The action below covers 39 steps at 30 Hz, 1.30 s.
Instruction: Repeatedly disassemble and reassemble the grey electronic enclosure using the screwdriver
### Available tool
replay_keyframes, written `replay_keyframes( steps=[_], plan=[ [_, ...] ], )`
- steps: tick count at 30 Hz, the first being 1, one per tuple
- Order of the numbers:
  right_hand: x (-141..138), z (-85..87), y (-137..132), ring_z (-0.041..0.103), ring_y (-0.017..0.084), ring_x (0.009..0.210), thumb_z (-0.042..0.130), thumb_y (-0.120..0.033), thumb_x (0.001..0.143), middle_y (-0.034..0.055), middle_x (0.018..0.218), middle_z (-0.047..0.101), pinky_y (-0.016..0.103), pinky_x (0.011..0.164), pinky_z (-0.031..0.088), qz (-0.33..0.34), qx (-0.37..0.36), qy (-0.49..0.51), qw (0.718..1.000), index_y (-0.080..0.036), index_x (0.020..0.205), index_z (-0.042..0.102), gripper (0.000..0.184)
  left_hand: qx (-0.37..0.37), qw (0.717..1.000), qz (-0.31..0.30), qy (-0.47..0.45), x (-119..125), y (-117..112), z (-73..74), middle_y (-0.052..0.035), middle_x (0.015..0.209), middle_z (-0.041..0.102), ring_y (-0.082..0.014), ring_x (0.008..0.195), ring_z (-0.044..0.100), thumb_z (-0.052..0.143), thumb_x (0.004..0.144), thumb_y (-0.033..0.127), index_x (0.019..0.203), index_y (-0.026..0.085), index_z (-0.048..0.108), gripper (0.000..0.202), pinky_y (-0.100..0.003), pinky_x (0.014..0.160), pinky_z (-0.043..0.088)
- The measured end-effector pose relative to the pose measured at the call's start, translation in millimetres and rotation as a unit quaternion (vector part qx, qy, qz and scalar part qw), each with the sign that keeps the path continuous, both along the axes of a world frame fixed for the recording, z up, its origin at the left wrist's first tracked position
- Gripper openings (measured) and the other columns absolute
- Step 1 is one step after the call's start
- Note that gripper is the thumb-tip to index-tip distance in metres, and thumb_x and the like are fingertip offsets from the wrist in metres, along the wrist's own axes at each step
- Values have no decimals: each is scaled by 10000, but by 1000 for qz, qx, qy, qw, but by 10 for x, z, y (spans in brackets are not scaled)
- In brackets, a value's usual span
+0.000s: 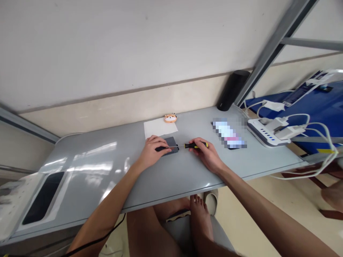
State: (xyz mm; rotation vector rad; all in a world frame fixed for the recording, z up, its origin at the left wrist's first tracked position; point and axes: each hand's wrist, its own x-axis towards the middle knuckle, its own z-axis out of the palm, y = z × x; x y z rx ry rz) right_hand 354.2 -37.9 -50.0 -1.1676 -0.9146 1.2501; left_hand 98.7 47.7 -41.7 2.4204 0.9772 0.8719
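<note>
I have the right hand (pixel 203 150) with its grip around the screwdriver (pixel 189 145), pointing left over the dark box (pixel 173 143) on the tabletop (pixel 174 178); in my left hand (pixel 153 150) the grip pinches a small black piece (pixel 160 148)

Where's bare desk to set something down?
Left, between the dark-screened device and white paper; right, a smaller patch between the lit phone and the desk's front edge. Crowded around the screwdriver and gray box, and by the blue-marked power strip.

Grey box (pixel 173 141): partly hidden from me under the left hand (pixel 154 147).
Phone (pixel 229 135), right of the box: screen blurred into squares.
White casing (pixel 14 207), far left of the box: cut off at the view's edge.
</note>
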Motion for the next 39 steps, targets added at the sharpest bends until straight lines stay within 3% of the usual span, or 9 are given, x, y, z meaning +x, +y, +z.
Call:
replay_keyframes(
  steps=[7,12,18,25,34,39],
  plan=[
    [11,34,7,506,174,671,847,-747,746,29,782,701,340,659,427,-21,12,61,998,-247,869,763,522,23,1000,-9,-19,-81,24,30,-45,974,816,-247,984,686,711,1053,461,964,307,862,234,-464,957,577],
    [16,29,20,478,162,643,861,-746,735,25,759,686,339,642,424,-22,18,82,996,-241,854,756,530,44,993,111,22,-359,403,94,-59,1000,825,-255,999,701,688,1044,478,925,281,857,286,-471,1008,568],
    [23,8,14,492,175,662,865,-745,728,46,822,701,349,635,400,-19,15,72,997,-249,843,751,522,40,988,138,58,-507,776,91,-62,1007,825,-274,996,698,719,1009,433,881,266,852,249,-475,974,567],
    [39,-17,5,537,181,697,857,-731,741,64,934,725,347,618,414,-27,11,52,998,-253,840,740,502,36,988,138,61,-491,780,-115,-80,1158,803,-296,1124,662,710,1017,377,952,279,868,197,-512,1075,525],
    [-20,51,2,545,138,681,963,-717,623,44,938,726,305,627,431,-42,-46,82,995,-231,803,783,548,35,990,120,72,-575,761,-138,-78,1239,786,-288,1168,668,699,1035,350,1019,285,873,187,-489,1081,552],
    [-26,32,2,523,152,665,940,-715,658,48,904,723,326,617,422,-45,-36,64,996,-238,804,769,527,24,991,113,68,-567,755,-153,-73,1282,785,-285,1193,669,700,1031,347,1046,282,869,182,-496,1109,551]
  ],
)
